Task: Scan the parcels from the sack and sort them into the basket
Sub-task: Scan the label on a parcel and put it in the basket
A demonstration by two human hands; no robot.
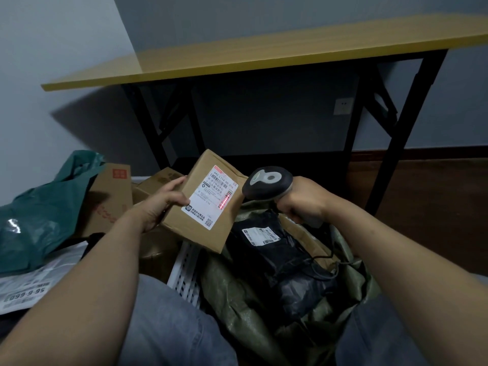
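Observation:
My left hand [161, 200] grips a small cardboard parcel [200, 231] by its left side, label up and tilted. A red scan line falls on the barcode at the label's right edge. My right hand [303, 202] grips a dark handheld scanner [268, 186], its head aimed at the label from the right. Below lies the open olive-green sack [237, 294] with a black plastic parcel [280, 257] inside. The white slatted basket [186, 270] stands left of the sack and holds several cardboard boxes.
A yellow folding table [264, 54] with black legs stands in front. A teal plastic bag [39, 215] and a white mailer [29, 286] lie at the left. The scanner's cable [324, 270] trails over the sack. My knees in jeans fill the bottom.

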